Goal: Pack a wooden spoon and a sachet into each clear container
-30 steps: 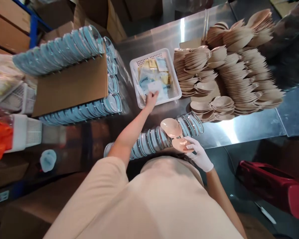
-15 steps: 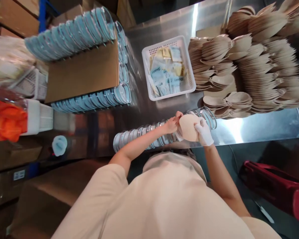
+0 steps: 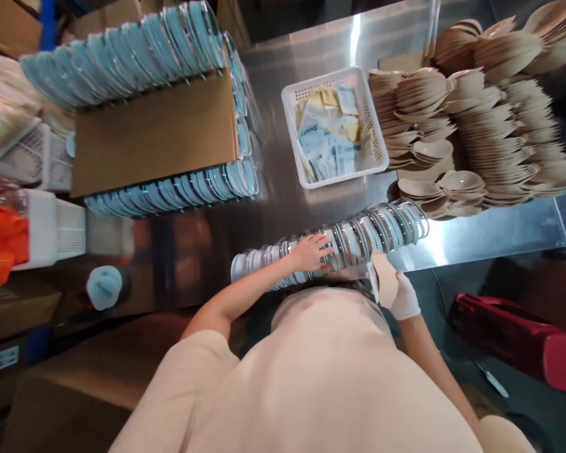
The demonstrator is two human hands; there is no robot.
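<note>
A long row of clear plastic cases with pale discs inside point(image 3: 358, 236) lies along the near edge of the metal table. My bare left hand point(image 3: 312, 251) rests on the middle of this row with its fingers spread, gripping nothing. My right hand point(image 3: 404, 296), in a white glove, is at the table's front edge. It pinches a thin beige rounded pad point(image 3: 385, 280), tilted nearly on edge. A whitish strip shows along the pad's left side; I cannot make out what it is. My right fingertips are partly hidden by the pad.
A white basket point(image 3: 382, 165) of small blue and yellow packets stands mid-table. Stacked beige cup-shaped pieces point(image 3: 495, 138) fill the right. At left, rows of blue-toned cases point(image 3: 122, 63) surround a cardboard box point(image 3: 160, 135). A lidded cup point(image 3: 104, 287) stands lower left.
My left hand has let go of the beige pad and moved left onto the row, fingers spreading. My right hand has drawn the pad down and right, turning it on edge.
</note>
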